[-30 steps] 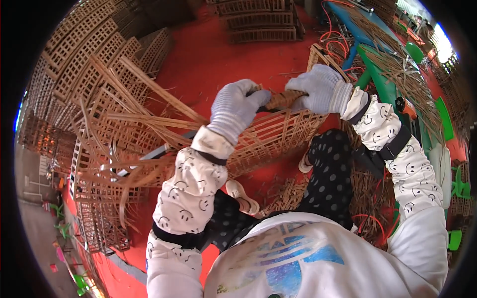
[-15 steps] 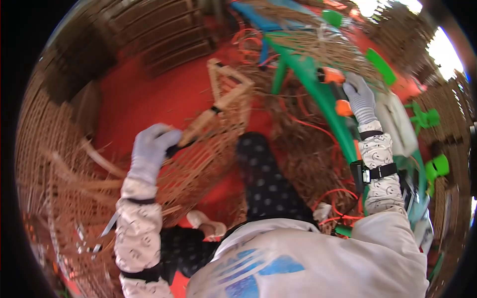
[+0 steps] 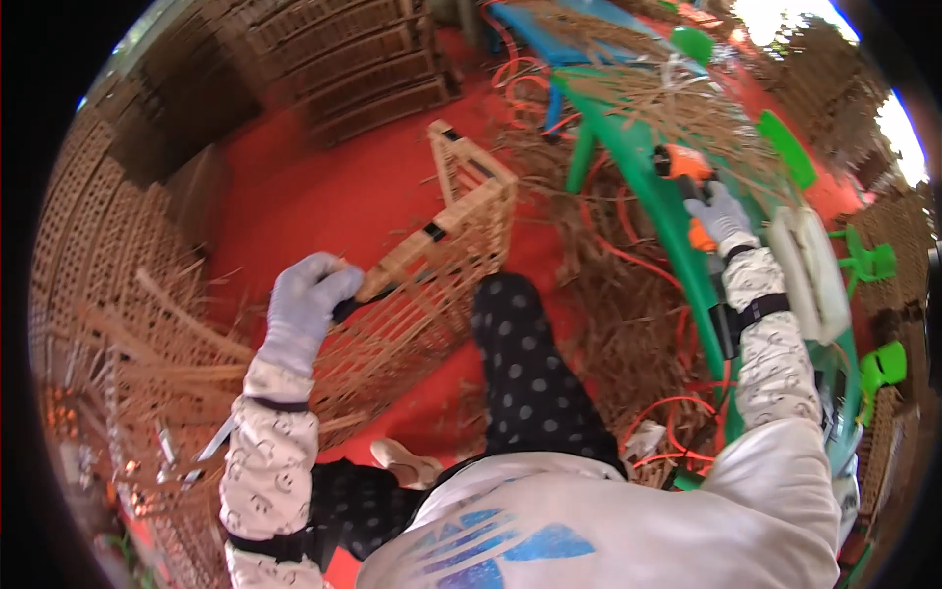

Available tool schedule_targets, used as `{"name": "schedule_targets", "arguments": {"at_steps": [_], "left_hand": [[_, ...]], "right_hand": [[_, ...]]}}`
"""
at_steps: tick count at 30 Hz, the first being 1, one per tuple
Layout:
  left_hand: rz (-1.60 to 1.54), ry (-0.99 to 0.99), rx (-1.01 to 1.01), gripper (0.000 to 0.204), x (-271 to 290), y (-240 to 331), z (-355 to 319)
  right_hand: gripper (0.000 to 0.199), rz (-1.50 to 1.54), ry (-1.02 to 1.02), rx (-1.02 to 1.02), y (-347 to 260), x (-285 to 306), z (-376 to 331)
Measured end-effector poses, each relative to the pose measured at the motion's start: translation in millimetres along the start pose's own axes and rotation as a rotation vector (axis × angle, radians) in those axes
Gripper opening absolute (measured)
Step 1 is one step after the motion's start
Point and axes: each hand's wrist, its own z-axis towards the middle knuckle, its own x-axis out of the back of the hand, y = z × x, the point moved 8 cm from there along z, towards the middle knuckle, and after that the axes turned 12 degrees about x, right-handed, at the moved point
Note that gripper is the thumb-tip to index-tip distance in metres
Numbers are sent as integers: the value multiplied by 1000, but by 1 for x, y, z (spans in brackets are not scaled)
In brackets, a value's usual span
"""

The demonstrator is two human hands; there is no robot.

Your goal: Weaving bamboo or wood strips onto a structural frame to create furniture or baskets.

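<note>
My left hand, in a pale grey glove, is closed on the near end of a rattan frame. Black bands wrap the frame's rim, and lattice slats slope down from it. A triangular far end stands over the red floor. At the right, my gloved right hand curls its fingers round the dark handle of an orange-and-black cordless drill. This tool is at the green table, and its orange base shows below my fingers.
Cut rattan strips lie across the green table and a blue one. An orange hose loops over fibre scraps on the red floor. Woven lattice crowds the left. Green chairs and a white container stand right.
The whole view has shifted, so most things appear farther right and sharper. My right hand has moved slightly nearer the drill's handle. My left hand keeps its hold on the rattan frame.
</note>
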Motion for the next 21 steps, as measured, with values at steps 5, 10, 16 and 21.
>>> {"name": "schedule_targets", "arguments": {"at_steps": [5,10,16,21], "left_hand": [[-137,-42,115,11,-4,-11,3],[-149,-31,137,10,-4,-3,-2],[-53,-83,50,17,-57,29,4],[-4,-21,-51,19,-103,50,28]], "right_hand": [[77,-115,-152,-118,5,-32,24],[85,-79,-129,-92,2,-38,35],[88,-62,-103,-68,5,-37,31],[97,-51,-184,-46,-17,-42,36]]}}
